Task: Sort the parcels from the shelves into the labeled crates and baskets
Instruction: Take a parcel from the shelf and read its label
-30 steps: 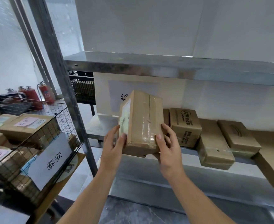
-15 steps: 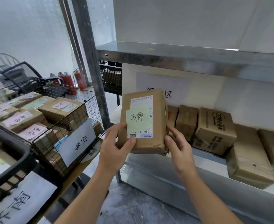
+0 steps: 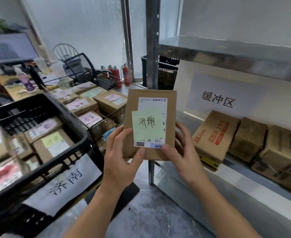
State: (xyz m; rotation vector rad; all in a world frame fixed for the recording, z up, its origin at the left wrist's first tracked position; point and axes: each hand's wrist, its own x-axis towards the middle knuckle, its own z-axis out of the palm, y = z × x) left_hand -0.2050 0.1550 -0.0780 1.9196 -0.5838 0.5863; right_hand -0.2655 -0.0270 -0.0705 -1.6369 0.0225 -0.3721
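Parcel [image 3: 149,152] upright between both hands' thumbs

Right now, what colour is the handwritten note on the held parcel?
The note is pale green; head view.

Parcel [image 3: 132,103] shipping label [image 3: 152,103] half hidden under green note [image 3: 147,125]

A parcel-sorting depot: steel shelving [image 3: 227,50] at 2 o'clock holds taped cardboard parcels [image 3: 215,138] beneath a printed zone sign [image 3: 216,100], while a labelled black crate [image 3: 38,172] and wire basket [image 3: 105,122] at 9 o'clock hold note-tagged boxes [image 3: 110,102].
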